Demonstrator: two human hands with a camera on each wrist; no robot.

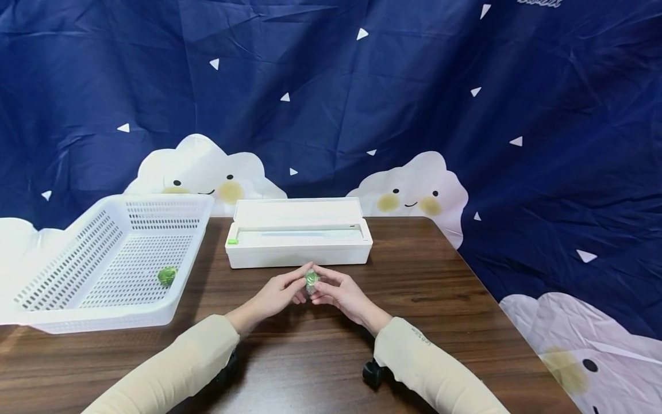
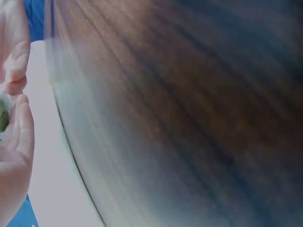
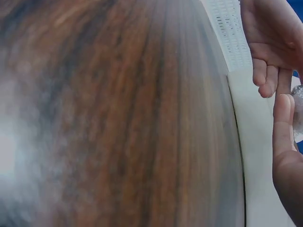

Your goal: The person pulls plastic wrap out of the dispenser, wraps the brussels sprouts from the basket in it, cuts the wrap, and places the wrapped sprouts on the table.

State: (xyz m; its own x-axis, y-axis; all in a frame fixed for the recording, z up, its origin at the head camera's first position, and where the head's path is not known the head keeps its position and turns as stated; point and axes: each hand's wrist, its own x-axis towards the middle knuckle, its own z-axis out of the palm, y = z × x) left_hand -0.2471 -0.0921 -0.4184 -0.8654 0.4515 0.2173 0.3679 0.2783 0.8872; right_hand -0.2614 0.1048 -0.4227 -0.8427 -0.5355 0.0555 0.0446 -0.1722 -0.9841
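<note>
In the head view, a small green piece in clear, shiny film (image 1: 311, 281) is held between both hands, in front of the white cling film dispenser. My left hand (image 1: 281, 292) pinches it from the left with thumb and fingers. From the right, my right hand (image 1: 338, 293) pinches it too, and the index fingertips meet above it. The left wrist view shows only part of the green piece (image 2: 3, 116) at the left edge. In the right wrist view the crinkled film (image 3: 298, 111) shows beside a thumb at the right edge.
Behind the hands stands the cling film dispenser (image 1: 298, 255) with its lid raised and a green slider (image 1: 233, 241) at its left end. A white perforated basket (image 1: 178, 293) at the left holds another green piece (image 1: 167, 276). All stand on a brown wooden table (image 1: 439, 299).
</note>
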